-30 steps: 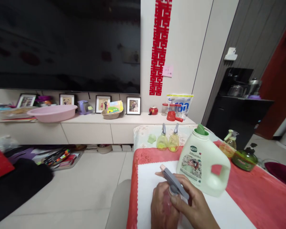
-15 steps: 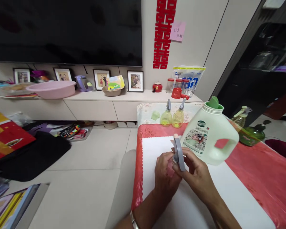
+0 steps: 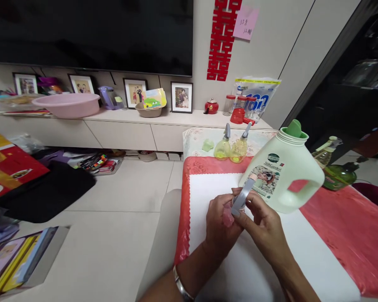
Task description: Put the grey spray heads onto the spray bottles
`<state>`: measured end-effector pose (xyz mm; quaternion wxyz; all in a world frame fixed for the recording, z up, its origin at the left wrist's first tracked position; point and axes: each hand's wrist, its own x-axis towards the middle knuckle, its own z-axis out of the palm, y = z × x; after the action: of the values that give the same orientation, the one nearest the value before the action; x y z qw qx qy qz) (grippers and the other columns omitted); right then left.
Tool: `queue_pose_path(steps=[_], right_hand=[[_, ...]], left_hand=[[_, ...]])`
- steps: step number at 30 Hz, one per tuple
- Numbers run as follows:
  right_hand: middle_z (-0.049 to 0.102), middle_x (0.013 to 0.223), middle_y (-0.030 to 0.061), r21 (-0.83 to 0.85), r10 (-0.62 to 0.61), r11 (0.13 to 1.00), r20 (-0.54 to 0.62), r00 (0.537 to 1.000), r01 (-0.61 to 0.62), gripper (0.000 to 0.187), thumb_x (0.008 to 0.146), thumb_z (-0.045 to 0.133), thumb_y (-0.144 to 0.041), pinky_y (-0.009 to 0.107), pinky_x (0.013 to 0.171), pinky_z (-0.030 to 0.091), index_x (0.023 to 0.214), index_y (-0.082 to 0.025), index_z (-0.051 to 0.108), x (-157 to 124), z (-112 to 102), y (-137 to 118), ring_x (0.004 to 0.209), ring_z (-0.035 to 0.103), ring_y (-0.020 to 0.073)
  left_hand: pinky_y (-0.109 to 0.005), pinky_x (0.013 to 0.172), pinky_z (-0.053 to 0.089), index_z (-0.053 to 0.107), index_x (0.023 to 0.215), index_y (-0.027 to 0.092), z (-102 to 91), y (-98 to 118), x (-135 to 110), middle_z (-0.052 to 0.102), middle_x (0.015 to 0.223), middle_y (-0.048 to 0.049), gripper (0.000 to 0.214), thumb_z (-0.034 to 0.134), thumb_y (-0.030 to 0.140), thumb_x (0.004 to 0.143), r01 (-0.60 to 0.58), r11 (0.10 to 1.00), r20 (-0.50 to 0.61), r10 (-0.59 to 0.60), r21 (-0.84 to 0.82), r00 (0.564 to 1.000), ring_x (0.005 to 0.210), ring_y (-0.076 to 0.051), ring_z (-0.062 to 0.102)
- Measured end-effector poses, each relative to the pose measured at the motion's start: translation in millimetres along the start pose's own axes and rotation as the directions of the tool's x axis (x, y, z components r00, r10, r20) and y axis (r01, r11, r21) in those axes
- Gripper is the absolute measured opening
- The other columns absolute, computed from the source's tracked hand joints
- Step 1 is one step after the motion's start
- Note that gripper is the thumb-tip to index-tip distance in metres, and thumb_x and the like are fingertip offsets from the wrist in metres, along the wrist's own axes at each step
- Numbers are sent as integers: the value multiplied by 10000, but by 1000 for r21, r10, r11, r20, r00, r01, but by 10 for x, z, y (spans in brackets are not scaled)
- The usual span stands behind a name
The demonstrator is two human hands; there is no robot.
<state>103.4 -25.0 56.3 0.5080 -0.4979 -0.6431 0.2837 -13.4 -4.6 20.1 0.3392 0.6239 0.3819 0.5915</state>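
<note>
My left hand (image 3: 221, 222) is wrapped round a small pink spray bottle (image 3: 228, 216), most of it hidden by the fingers. The fingers and thumb of my right hand (image 3: 266, 220) are closed on the bottle's grey spray head (image 3: 243, 197), which points up and away to the right. Just beyond my hands stands a large pale green jug (image 3: 290, 167) with a handle and a green scoop-like piece (image 3: 293, 128) in its mouth. Two yellowish spray bottles (image 3: 222, 149) with grey heads stand behind, beside a light green lump (image 3: 208, 145).
A white sheet (image 3: 204, 184) lies over the red table cover (image 3: 349, 226). Green and clear bottles (image 3: 337, 178) stand at the right. Along the back cabinet are a pink basin (image 3: 69, 105), picture frames (image 3: 182, 97), a red pot (image 3: 211, 107) and a plastic bag (image 3: 260, 94).
The grey spray head has turned clockwise and now slants up to the right. My right hand has shifted round it, while my left still holds the bottle. The view has tilted slightly down.
</note>
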Motion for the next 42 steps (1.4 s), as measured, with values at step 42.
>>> queue_pose_path(steps=[42], right_hand=[[623,1191,119,347,180,926,-65,981,-147,429,791,803,-405,343,980,547,1098,-138,667,10,144,234,1120,616,227]], left_hand=[[-432,795,599,531,1152,240,75,-77,3,693,994,-60,432,701,280,756,-136,928,-34,157,348,987,911,-256,699]])
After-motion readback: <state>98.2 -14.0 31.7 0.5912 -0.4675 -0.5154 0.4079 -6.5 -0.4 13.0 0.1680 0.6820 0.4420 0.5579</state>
